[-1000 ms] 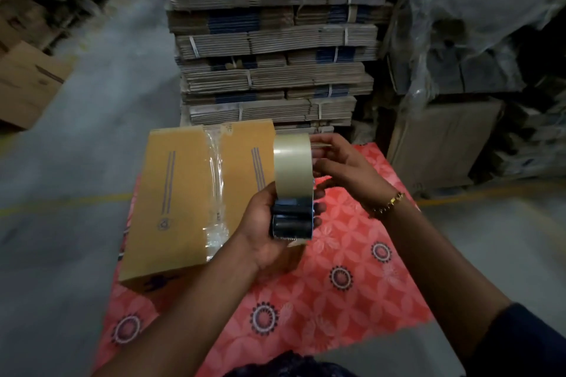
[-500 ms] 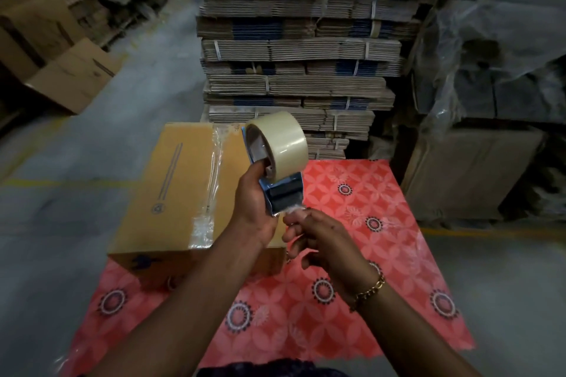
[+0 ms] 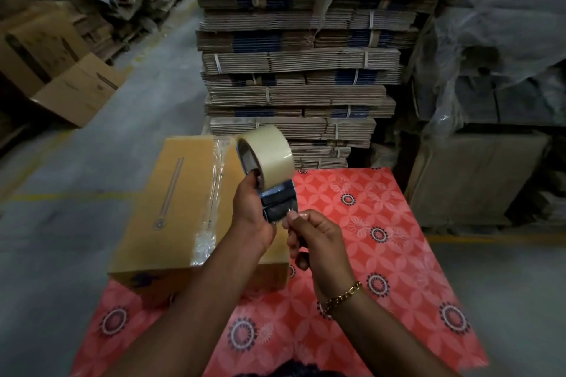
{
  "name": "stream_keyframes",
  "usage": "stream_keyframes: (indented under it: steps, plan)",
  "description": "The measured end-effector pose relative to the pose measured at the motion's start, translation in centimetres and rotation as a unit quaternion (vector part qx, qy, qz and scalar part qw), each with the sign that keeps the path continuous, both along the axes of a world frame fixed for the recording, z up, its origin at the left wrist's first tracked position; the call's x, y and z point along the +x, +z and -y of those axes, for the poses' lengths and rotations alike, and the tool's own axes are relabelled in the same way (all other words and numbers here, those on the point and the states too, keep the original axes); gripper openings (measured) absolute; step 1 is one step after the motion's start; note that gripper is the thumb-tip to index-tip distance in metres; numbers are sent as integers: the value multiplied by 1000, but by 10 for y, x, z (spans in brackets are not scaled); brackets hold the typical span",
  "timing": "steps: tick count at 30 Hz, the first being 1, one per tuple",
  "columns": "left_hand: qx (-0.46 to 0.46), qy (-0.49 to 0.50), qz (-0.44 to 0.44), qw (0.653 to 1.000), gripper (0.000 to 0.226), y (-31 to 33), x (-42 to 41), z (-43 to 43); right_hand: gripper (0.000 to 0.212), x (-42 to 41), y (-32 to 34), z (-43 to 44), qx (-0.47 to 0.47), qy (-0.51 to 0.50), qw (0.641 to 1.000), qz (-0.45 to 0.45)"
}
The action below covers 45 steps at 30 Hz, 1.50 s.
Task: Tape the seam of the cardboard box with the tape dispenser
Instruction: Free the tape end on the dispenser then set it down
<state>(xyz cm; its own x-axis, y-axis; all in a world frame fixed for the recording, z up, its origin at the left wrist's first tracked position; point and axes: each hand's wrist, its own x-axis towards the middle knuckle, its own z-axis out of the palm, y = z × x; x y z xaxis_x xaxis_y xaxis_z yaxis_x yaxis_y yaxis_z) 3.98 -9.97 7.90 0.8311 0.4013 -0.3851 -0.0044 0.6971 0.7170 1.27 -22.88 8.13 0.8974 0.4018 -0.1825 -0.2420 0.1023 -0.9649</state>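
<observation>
On red cloth (image 3: pixel 382 254) — taped cardboard box (image 3: pixel 171 208)

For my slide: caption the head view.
Left hand holds blue tape dispenser; right hand pinches at its mouth beside brown cardboard box.

A cardboard-packing warehouse, dimly lit.
Strapped bundles of flattened cartons (image 3: pixel 300 70) are stacked high on a bare concrete floor (image 3: pixel 76 193) marked with a yellow line (image 3: pixel 61 196); loose boxes (image 3: pixel 76 92) and plastic-wrapped goods (image 3: pixel 490 49) are piled alongside.

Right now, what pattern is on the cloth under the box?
Red cloth with pale petal shapes and dark round medallions; the head view shows it.
</observation>
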Motion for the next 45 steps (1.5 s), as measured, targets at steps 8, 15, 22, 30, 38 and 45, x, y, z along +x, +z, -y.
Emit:
stream_keyframes:
  steps: [8,15,22,30,38,45]
  plan:
    - [-58,13,-4,998,55,-14,15,-21,29,-20,-13,9,-18,-24,999,-25]
    - [5,-44,-106,993,32,-41,9,-39,29,-35,-44,7,-66,-19,995,-79]
    - [157,-82,-185,967,20,-93,1,-53,18,-46,-78,18,-108,-30,972,-205]
    - [473,-113,-187,854,18,-131,-1,-64,22,-57,-105,6,-101,-74,952,-280]
    - [677,-106,-227,692,51,-151,7,-83,23,-59,-112,-5,-98,-79,953,-276]
    - [706,-86,-62,700,25,-146,-69,-61,34,-61,-116,-6,-106,-80,953,-272]
